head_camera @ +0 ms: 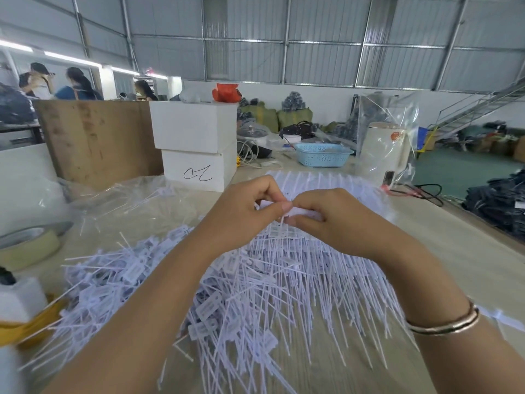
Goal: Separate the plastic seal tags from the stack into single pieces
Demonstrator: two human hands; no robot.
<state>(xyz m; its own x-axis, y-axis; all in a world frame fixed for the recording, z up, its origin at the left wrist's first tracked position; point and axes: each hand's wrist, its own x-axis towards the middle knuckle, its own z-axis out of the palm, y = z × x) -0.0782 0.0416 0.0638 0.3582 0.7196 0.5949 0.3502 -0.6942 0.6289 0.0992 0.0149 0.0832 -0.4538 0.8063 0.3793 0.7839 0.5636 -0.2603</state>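
Centre of frame: left hand (250, 206) and right hand (326, 217) both pinch one white seal tag (301, 213). Below them, a pile of loose tags (255, 285) covers the tabletop (454, 251).

Light wood-grain table (454, 251) is carrying everything. A big loose pile of white plastic seal tags (241, 294) is spreading across its near middle, a flat joined sheet of tags (321, 180) lying just behind. Tape roll (28, 245) is sitting at left, crumpled clear plastic bag (119, 200) near it. Two stacked white boxes (196, 146) are standing further back, blue basket (322, 155) to their right.
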